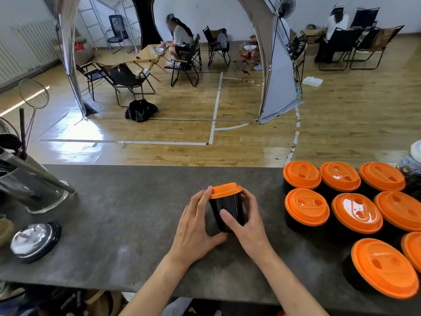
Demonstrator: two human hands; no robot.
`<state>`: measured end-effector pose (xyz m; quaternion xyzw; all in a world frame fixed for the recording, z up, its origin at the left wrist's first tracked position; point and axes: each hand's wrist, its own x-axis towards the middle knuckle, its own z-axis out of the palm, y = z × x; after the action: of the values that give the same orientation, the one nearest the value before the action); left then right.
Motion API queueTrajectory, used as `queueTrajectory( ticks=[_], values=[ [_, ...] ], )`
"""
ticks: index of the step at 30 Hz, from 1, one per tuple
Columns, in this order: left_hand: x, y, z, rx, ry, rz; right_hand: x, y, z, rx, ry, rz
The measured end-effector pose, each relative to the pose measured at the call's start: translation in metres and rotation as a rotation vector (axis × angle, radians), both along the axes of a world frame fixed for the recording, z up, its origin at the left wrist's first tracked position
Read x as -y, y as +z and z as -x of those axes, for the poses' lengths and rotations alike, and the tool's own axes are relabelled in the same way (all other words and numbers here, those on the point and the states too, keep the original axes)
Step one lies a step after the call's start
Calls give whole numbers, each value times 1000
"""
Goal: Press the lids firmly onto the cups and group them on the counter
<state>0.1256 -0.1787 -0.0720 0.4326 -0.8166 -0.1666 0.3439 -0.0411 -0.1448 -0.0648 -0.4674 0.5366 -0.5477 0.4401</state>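
Orange over black: a cup [228, 208] wearing its lid [225, 190] sits upright at the middle of the grey counter [136, 201], gripped by both hands. The left hand [196, 231] wraps the cup's left side, fingers curled up to the lid's rim and thumb low near the base. The right hand [249, 224] clasps the right side, thumb laid across the front wall and fingers round the back. To the right of the grip, apart from it, lidded cups [355, 213] stand packed together, several touching. To the left of the grip, well apart, are a steel canister [32, 181] holding utensils and, nearer the person, a shiny round dish [35, 241].
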Motion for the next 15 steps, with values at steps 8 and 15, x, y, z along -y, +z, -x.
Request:
queueTrajectory(
  ticks=[8, 15],
  values=[
    [-2, 1, -2, 1, 29, 15, -2, 9, -1, 21, 108, -56],
    [-5, 4, 0, -3, 13, -53, -3, 7, -2, 8, -7, -68]
  ],
)
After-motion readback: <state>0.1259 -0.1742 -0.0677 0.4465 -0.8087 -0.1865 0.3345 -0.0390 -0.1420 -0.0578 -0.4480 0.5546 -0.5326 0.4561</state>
